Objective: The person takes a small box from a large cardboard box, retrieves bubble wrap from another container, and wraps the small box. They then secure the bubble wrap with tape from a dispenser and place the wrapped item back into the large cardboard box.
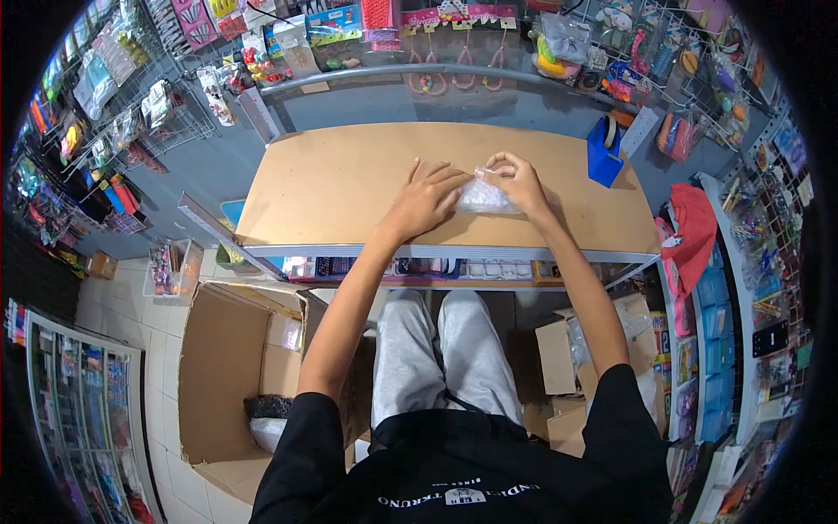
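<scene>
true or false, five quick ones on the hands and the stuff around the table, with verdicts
1. The right hand pinches the top of a clear plastic bag. True.
2. The blue tape dispenser stands at the left end of the table. False: it stands at the right end.
3. The left hand hangs below the tabletop. False: it is over the tabletop, beside the bag.
4. A large open cardboard box stands on the person's left. True.
5. The trousers are bright red. False: they are grey.
</scene>
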### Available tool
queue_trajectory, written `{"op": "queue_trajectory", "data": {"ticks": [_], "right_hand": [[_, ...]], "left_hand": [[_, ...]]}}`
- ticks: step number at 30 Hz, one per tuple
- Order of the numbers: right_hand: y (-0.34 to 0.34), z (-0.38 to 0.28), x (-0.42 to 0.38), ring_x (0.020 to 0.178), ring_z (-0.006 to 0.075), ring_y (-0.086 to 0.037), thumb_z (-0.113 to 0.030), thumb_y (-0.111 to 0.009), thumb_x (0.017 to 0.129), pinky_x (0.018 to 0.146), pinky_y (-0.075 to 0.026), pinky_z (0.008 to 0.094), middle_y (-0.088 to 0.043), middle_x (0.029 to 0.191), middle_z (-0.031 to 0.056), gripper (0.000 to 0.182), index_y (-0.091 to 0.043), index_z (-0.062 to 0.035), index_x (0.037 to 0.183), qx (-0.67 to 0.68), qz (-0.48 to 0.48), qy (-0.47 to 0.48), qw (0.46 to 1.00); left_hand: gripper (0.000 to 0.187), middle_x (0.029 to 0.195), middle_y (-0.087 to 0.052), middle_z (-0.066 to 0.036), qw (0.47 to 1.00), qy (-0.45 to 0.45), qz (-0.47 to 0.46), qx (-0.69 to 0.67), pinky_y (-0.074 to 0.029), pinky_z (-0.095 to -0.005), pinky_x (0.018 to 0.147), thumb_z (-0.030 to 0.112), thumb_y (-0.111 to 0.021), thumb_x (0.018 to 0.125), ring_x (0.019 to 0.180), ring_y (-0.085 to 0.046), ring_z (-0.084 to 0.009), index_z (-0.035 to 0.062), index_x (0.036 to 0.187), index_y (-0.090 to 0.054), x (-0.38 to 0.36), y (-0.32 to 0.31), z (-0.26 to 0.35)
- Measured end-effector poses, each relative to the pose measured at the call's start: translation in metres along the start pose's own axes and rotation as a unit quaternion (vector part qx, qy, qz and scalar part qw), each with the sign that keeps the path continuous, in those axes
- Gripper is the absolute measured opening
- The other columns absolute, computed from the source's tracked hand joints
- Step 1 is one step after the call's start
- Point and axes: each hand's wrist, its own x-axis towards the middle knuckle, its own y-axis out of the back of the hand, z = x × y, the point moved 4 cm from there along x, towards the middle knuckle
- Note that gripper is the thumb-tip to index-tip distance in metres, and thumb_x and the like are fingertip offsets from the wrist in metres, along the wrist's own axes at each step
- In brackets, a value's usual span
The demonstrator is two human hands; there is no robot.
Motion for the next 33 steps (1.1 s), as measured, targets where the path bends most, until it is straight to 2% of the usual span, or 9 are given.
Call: {"op": "queue_trajectory", "data": {"ticks": [7,11,13,16,20,21,25,31,33], "right_hand": [[0.001,-0.018,-0.008,0.077,0.011,-0.066,-0.019,-0.077,0.087,0.076,-0.051,0.027,-0.074,0.084,0.0076,0.022,-0.071,-0.0039,0.102,-0.03,-0.038,0.054,0.997],[0.004,-0.012,-0.019,0.076,0.0105,-0.065,-0.021,-0.075,0.089,0.072,-0.052,0.0274,-0.075,0.084,0.0082,0.021,-0.076,-0.001,0.095,-0.015,-0.037,0.013,0.999],[0.004,-0.027,-0.031,0.074,0.0108,-0.065,-0.026,-0.075,0.09,0.07,-0.052,0.0282,-0.075,0.082,0.0087,0.028,-0.076,0.0012,0.094,-0.103,-0.011,-0.02,0.994],[0.001,-0.029,-0.044,0.073,0.0149,-0.069,-0.035,-0.073,0.088,0.07,-0.053,0.0312,-0.075,0.08,0.0095,0.034,-0.077,-0.0014,0.094,-0.127,0.008,-0.029,0.991],[-0.004,-0.041,-0.062,0.071,0.0191,-0.071,-0.038,-0.072,0.088,0.068,-0.053,0.034,-0.074,0.077,0.0108,0.035,-0.077,-0.0034,0.091,-0.149,0.001,-0.044,0.988],[-0.008,-0.046,-0.069,0.061,0.0062,-0.051,-0.031,-0.07,0.094,0.058,-0.044,0.0288,-0.064,0.066,0.0024,0.035,-0.072,0.0038,0.091,-0.058,-0.027,-0.05,0.997],[-0.009,-0.048,-0.082,0.078,0.0196,-0.068,-0.031,-0.065,0.095,0.073,-0.051,0.0317,-0.071,0.081,0.0115,0.031,-0.073,-0.0021,0.1,-0.161,-0.019,-0.033,0.986],[-0.004,-0.035,-0.096,0.091,0.0249,-0.067,-0.012,-0.066,0.092,0.085,-0.052,0.0357,-0.069,0.102,0.0126,0.023,-0.068,-0.0019,0.113,0.078,-0.058,0.036,0.995],[0.006,-0.05,-0.102,0.097,0.021,-0.066,-0.005,-0.069,0.086,0.092,-0.051,0.0343,-0.067,0.105,0.0117,0.031,-0.065,0.0002,0.117,-0.046,-0.109,0.099,0.988]], "left_hand": [[0.042,0.142,-0.055,-0.005,0.995,0.015,-0.099,0.03,-0.012,-0.0677,0.117,0.021,-0.052,0.097,0.144,-0.037,-0.0287,0.0243,0.138,-0.056,0.012,0.005,-0.005],[0.044,0.137,-0.059,0.0,0.995,-0.011,-0.059,0.082,-0.007,-0.0759,0.115,0.015,-0.058,0.09,0.143,-0.038,-0.0265,0.026,0.132,-0.06,0.016,0.004,-0.003],[0.043,0.136,-0.059,0.001,0.991,-0.042,-0.043,0.118,-0.006,-0.0779,0.113,0.012,-0.06,0.088,0.143,-0.039,-0.0261,0.0259,0.128,-0.063,0.019,0.007,0.003],[0.038,0.132,-0.062,0.001,0.987,-0.072,-0.071,0.128,-0.009,-0.0728,0.117,0.009,-0.06,0.085,0.141,-0.042,-0.0251,0.0231,0.121,-0.067,0.026,0.011,0.012],[0.033,0.122,-0.066,-0.004,0.994,-0.081,-0.071,-0.005,-0.02,-0.0607,0.119,0.004,-0.058,0.085,0.131,-0.05,-0.028,0.0135,0.115,-0.067,0.03,-0.005,0.005],[0.032,0.12,-0.066,-0.006,0.991,-0.064,-0.089,-0.082,-0.022,-0.0581,0.119,0.003,-0.057,0.085,0.128,-0.052,-0.029,0.011,0.114,-0.067,0.032,-0.01,0.001],[0.028,0.117,-0.065,-0.012,0.957,-0.048,-0.091,-0.273,-0.026,-0.0558,0.117,0.007,-0.051,0.088,0.122,-0.054,-0.0322,0.0045,0.113,-0.064,0.029,-0.019,-0.007],[0.036,0.124,-0.058,-0.013,0.993,-0.094,-0.067,-0.034,-0.018,-0.0591,0.12,0.024,-0.042,0.092,0.128,-0.048,-0.0312,0.0064,0.118,-0.061,0.019,-0.013,0.008],[0.037,0.124,-0.058,-0.012,0.991,-0.109,-0.062,-0.052,-0.016,-0.0599,0.12,0.025,-0.044,0.091,0.129,-0.048,-0.031,0.0072,0.119,-0.06,0.018,-0.014,0.005]]}}
